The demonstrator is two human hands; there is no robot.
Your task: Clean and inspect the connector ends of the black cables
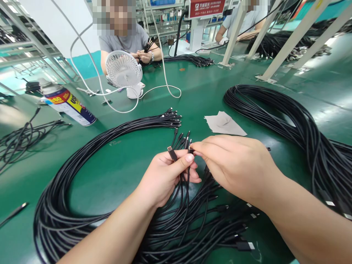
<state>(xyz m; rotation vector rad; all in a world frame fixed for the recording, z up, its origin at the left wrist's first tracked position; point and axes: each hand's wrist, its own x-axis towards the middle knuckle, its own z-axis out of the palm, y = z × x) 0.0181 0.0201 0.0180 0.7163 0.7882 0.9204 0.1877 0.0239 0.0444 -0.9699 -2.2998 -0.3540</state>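
My left hand (172,168) is closed around several black cables, their connector ends poking up past the fingers. One USB plug (172,153) leans out to the left of the thumb. Between my left thumb and fingers stands another connector (190,149), and the fingertips of my right hand (233,165) pinch at its tip. What lies inside the right fingers is mostly hidden. Under both hands a large bundle of black cables (79,161) curves across the table, with many plug ends showing at the lower right and at the upper middle.
A crumpled grey cloth or paper (224,124) lies beyond my right hand. More coiled cables (277,113) are at the right. A spray can (70,104), a white fan (123,69) with its cord, and loose cables (24,139) stand left. Two people sit across the green table (192,95).
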